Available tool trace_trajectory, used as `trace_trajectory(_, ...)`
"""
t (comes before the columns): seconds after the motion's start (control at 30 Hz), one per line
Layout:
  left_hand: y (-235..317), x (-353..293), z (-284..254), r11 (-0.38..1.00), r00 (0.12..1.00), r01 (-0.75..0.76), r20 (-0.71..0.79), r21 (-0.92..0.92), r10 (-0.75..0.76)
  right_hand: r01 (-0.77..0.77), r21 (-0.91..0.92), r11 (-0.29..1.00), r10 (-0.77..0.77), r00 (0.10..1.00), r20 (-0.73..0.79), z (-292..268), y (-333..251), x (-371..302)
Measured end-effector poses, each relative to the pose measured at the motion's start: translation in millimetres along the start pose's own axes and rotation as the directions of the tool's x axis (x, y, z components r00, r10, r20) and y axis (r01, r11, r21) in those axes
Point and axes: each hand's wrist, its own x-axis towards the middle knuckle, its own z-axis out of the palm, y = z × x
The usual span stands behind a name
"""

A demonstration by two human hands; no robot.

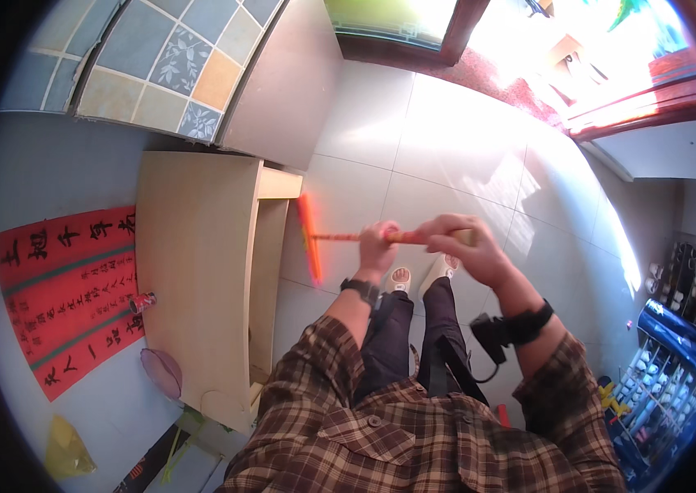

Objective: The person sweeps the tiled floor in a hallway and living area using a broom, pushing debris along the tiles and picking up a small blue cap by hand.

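Both of my hands are closed around the red and yellow handle of a broom (pixel 338 237). My left hand (pixel 377 247) grips the handle partway along, on the side nearer the head. Closer to the top end, my right hand (pixel 461 244) wraps the handle, and a pale tip shows by its fingers. The long, narrow orange broom head (pixel 311 242) is low by the floor, beside the open side of a light wood cabinet (pixel 200 246). Its bristles cannot be made out clearly.
A tiled counter (pixel 184 70) stands beyond the cabinet. A red can (pixel 142 303) and a pink bowl-like thing (pixel 161 372) are by the cabinet's left side, near a red paper (pixel 69 287) on the wall. Shoe-filled racks (pixel 652 382) line the right. Sunlight hits the tiled floor (pixel 447 123).
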Motion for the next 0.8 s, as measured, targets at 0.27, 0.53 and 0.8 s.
trace_trajectory(0.27, 94.8, 21.4, 61.5, 0.945, 0.923, -0.308, 0.208, -0.11, 0.325, 0.163, -0.143, 0.976, -0.201, 0.928, -0.315, -36.6, -45.5, -91.6)
trace_trajectory(0.53, 132.1, -6.7, 60.9, 0.973, 0.939, -0.153, 0.281, -0.171, 0.197, 0.165, -0.214, 0.963, -0.206, 0.961, -0.187, -43.7, -80.4, -106.8)
trace_trajectory(0.8, 51.4, -7.1, 6.3, 1.0, 0.998, 0.001, -0.063, 0.016, 0.0, 0.146, -0.074, 0.986, -0.13, 0.973, 0.19, -24.9, -43.2, -16.0)
